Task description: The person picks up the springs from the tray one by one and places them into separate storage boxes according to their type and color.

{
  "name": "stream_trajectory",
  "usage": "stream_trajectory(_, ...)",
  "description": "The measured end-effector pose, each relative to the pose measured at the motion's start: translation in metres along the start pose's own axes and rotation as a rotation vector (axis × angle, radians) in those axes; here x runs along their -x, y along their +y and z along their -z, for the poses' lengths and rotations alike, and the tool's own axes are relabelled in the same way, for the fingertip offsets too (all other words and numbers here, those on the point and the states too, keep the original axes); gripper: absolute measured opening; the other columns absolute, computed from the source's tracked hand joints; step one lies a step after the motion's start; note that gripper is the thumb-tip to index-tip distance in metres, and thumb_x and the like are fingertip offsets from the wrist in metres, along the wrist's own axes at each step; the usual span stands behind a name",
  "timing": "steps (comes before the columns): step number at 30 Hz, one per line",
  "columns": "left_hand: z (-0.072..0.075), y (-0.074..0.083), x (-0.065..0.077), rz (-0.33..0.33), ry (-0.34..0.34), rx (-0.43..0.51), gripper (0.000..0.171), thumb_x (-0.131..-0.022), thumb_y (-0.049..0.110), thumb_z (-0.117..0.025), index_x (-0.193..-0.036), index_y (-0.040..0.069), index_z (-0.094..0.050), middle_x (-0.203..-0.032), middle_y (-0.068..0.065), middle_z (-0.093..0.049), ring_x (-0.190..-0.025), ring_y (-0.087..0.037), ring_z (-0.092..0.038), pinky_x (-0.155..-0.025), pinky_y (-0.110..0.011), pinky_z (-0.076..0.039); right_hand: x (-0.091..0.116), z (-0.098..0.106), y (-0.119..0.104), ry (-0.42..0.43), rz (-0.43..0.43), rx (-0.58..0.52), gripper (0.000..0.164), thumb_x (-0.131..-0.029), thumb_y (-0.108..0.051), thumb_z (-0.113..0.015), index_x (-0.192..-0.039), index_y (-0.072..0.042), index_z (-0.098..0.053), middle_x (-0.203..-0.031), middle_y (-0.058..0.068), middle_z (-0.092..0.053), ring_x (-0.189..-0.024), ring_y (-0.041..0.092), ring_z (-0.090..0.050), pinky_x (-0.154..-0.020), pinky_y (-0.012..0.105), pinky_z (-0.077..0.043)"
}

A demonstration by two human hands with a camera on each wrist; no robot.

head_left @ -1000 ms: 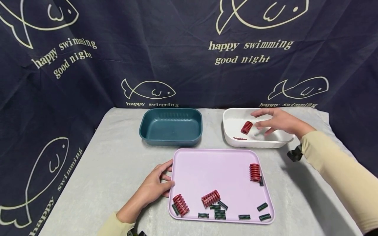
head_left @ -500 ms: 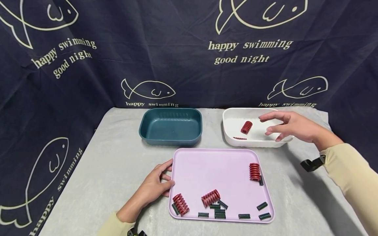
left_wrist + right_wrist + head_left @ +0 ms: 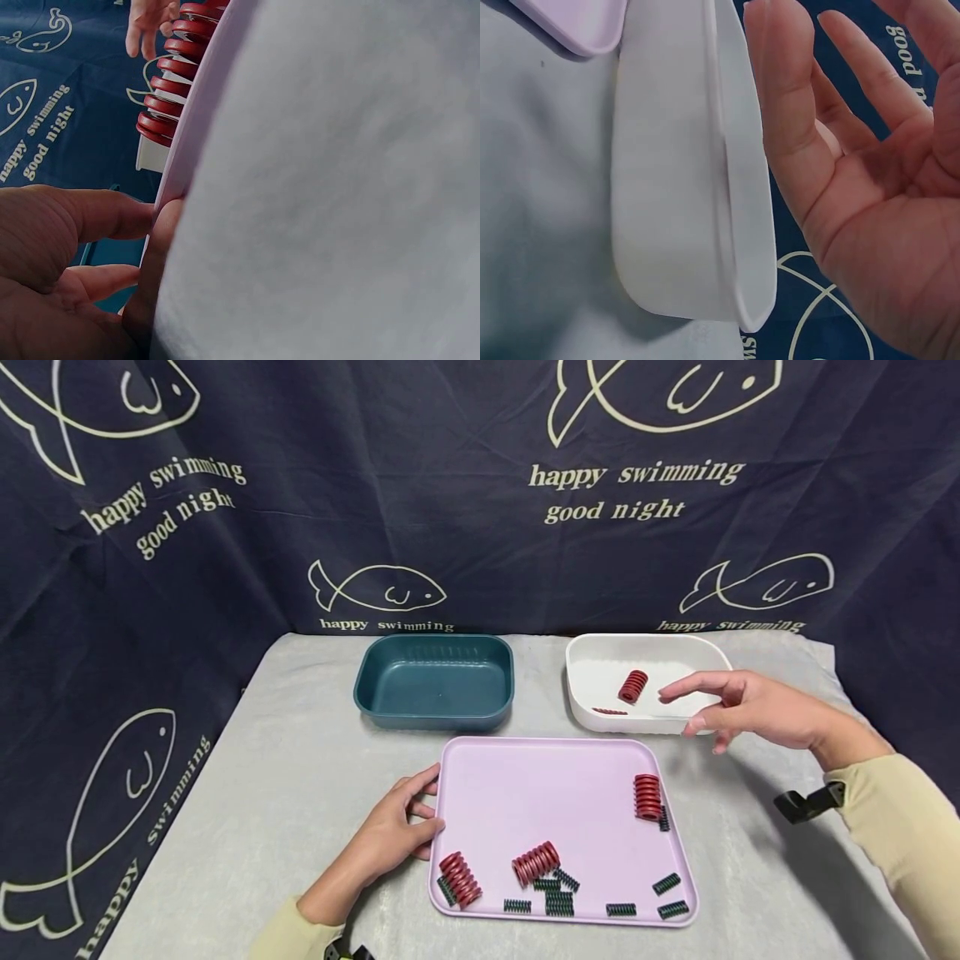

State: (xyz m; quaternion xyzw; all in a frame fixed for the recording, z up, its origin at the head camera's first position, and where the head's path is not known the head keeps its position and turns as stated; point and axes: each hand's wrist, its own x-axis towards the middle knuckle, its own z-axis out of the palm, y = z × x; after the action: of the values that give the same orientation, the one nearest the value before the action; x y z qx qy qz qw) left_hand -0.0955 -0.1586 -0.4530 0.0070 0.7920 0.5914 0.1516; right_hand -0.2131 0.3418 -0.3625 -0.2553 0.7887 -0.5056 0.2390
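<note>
In the head view my left hand (image 3: 393,827) grips the left rim of the lilac tray (image 3: 555,793), and the left wrist view has the rim between thumb and finger. On the tray lie three large red springs (image 3: 536,864) and several small dark green springs (image 3: 621,910), most along its near edge. One red spring (image 3: 647,797) is at the right side. My right hand (image 3: 772,710) hovers over the right front corner of the white bin (image 3: 637,724), fingers spread and holding nothing. Inside that bin is a red spring (image 3: 633,687); another red piece (image 3: 609,712) is mostly hidden by the front wall.
A teal bin (image 3: 435,722) stands behind the tray on the left, level with the white one. Grey cloth (image 3: 300,760) covers the table. Dark blue fabric with fish drawings (image 3: 480,527) hangs at the back and sides.
From over the white bin, my right hand has moved right and toward me, to its front corner. The red spring in the bin has shifted slightly right. My left hand keeps its place.
</note>
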Motion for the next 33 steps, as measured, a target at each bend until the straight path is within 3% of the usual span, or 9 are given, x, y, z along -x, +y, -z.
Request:
stream_trajectory(6, 0.000, 0.000, 0.000, 0.002, 0.002, 0.000, 0.075, -0.088, -0.009, -0.073, -0.155, 0.010, -0.047, -0.132, -0.015, -0.051, -0.099, -0.023, -0.061, -0.055, -0.039, -0.062, 0.004, -0.008, 0.009, -0.102, 0.049, -0.074, 0.047, -0.098, 0.009, -0.061, -0.144, 0.002, -0.053, -0.129, 0.019, -0.063, -0.088, 0.027, -0.069, -0.059, 0.049, -0.061)
stream_trajectory(16, -0.001, 0.000, 0.000, 0.012, 0.010, -0.005, 0.075, -0.088, -0.009, -0.073, -0.155, 0.011, -0.047, -0.132, -0.014, -0.052, -0.098, -0.023, -0.061, -0.054, -0.039, -0.062, 0.003, -0.017, 0.024, -0.144, 0.019, -0.146, 0.046, -0.097, 0.009, -0.060, -0.142, 0.006, -0.053, -0.146, 0.021, -0.052, -0.084, 0.035, -0.068, -0.058, 0.052, -0.061)
stream_trajectory(28, -0.002, 0.000, 0.001, 0.013, 0.018, -0.008, 0.075, -0.088, -0.009, -0.073, -0.155, 0.012, -0.048, -0.132, -0.014, -0.052, -0.098, -0.023, -0.060, -0.053, -0.039, -0.062, 0.003, -0.027, 0.030, -0.232, 0.022, -0.171, 0.047, -0.099, 0.010, -0.057, -0.145, 0.003, -0.052, -0.141, 0.028, -0.053, -0.098, 0.047, -0.069, -0.058, 0.056, -0.060)
stream_trajectory(33, -0.002, 0.001, 0.001, 0.016, 0.020, -0.012, 0.075, -0.088, -0.009, -0.073, -0.155, 0.013, -0.048, -0.133, -0.013, -0.052, -0.098, -0.023, -0.060, -0.053, -0.039, -0.062, 0.003, -0.033, 0.034, -0.254, 0.004, -0.192, 0.047, -0.100, 0.010, -0.056, -0.146, 0.003, -0.051, -0.135, 0.033, -0.056, -0.099, 0.045, -0.069, -0.058, 0.055, -0.060)
